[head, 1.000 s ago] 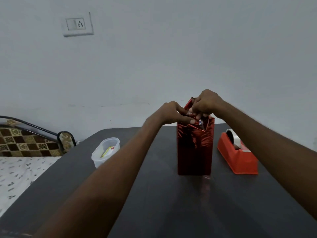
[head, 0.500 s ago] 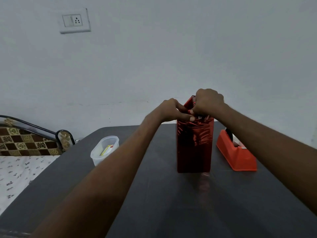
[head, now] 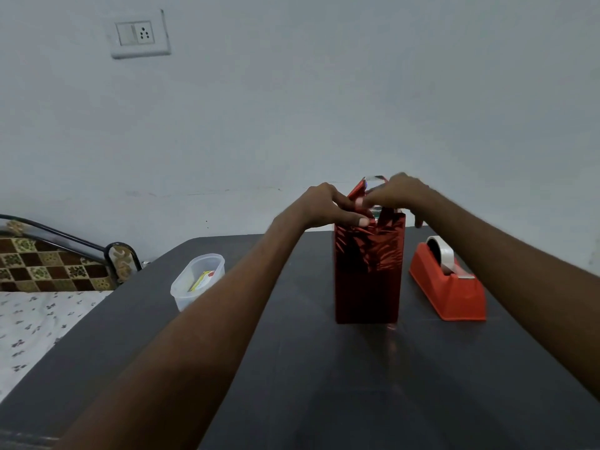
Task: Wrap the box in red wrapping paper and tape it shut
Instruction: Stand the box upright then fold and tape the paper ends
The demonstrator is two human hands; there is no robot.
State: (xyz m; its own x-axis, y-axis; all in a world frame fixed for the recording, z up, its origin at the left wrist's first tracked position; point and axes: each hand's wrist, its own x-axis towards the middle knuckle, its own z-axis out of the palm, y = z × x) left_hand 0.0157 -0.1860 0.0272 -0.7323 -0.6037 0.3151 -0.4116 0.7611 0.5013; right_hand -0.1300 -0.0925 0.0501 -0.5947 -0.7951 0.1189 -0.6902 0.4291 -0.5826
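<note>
You have the box [head: 368,274] standing upright on the dark table [head: 324,384] just right of frame centre, its sides already covered in red wrapping paper [head: 370,254], and the open top end is what you are folding now. To do this well, I'd crease each flap flat against the box top before reaching for tape, and keep one hand pinning the fold so the shiny foil doesn't spring back. Your left hand [head: 328,207] reaches in from the lower left with fingers curled, thumb pressing the paper's top left edge, pinching it there. Your right hand [head: 397,193] comes in from the right, knuckles up, fingers curled over the raised flap, gripping the paper. The tape dispenser [head: 449,284] sits just right of the box, within easy reach.
</note>
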